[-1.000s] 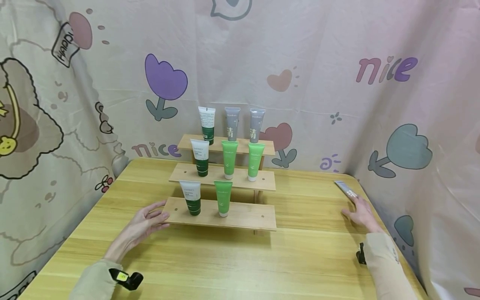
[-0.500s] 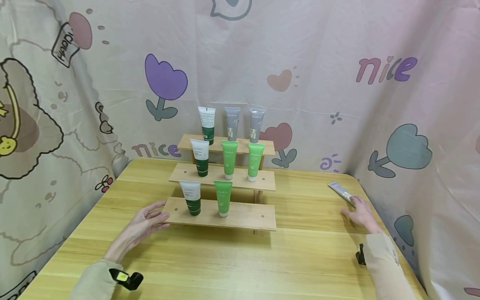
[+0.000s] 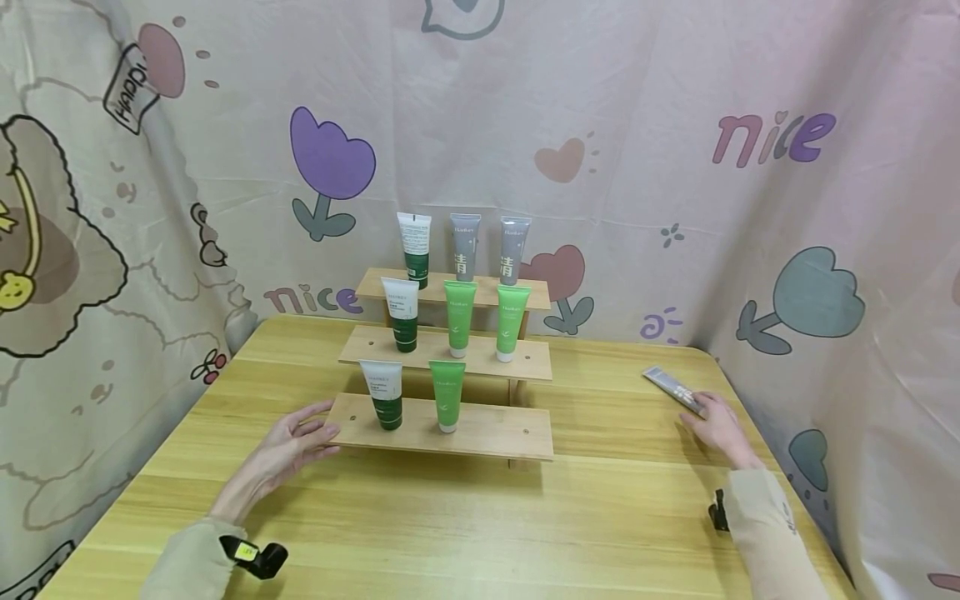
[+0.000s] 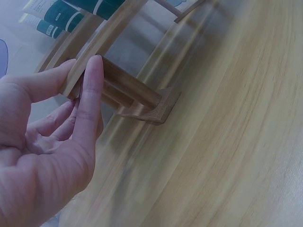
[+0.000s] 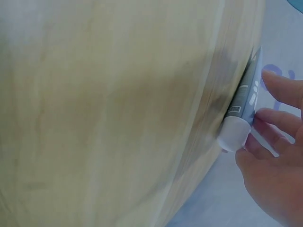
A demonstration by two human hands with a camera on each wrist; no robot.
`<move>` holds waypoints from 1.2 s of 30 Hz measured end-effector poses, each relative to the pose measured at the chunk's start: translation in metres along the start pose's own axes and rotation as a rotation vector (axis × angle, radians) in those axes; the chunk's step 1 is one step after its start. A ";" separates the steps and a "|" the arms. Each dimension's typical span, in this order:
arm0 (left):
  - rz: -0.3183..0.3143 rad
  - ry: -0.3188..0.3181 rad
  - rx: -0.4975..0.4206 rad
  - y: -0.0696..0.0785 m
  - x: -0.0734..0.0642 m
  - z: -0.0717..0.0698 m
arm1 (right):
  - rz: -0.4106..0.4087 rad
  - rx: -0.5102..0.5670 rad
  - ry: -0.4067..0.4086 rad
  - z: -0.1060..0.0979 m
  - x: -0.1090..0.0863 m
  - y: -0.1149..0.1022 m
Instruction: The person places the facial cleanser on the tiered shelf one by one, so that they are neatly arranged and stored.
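Note:
My left hand pinches the left end of the lowest board of a three-tier wooden display stand; in the left wrist view, thumb and fingers lie on both sides of it. Two cosmetic tubes stand cap-down on this board: a white-and-dark-green one and a light-green one. At the table's right side, a grey tube lies flat, its white cap toward me. My right hand has its fingertips against the tube near the cap, with the thumb apart from it.
On the middle board stand a white-and-green tube and two light-green tubes. The top board carries another white-and-green tube and two grey ones. Behind the wooden table hangs a patterned curtain.
The lying grey tube has slid and turned leftward at its far end under my right fingers. That hand has shifted slightly; the left hand and the stand have stayed in place.

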State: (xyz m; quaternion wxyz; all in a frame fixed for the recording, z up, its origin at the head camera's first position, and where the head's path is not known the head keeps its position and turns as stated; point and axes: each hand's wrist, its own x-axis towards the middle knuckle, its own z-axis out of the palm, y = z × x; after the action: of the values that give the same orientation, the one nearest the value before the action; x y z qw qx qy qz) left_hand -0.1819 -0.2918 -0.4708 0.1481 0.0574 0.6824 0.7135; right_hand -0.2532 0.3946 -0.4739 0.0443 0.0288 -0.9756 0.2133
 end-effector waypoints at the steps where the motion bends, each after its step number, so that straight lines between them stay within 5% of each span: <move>1: -0.004 0.007 -0.004 0.000 0.000 0.000 | -0.011 -0.003 0.011 0.000 0.000 -0.001; 17: -0.028 0.016 0.002 0.002 -0.001 0.000 | -0.075 0.020 0.130 0.004 0.000 -0.010; 36: -0.023 0.016 0.009 0.002 -0.001 0.000 | 0.013 0.084 -0.016 0.003 0.003 -0.008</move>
State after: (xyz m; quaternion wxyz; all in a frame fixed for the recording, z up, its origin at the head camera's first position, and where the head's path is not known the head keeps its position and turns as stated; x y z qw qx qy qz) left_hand -0.1809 -0.2920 -0.4682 0.1504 0.0446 0.6875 0.7091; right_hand -0.2563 0.3858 -0.4726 0.0337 0.0260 -0.9662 0.2543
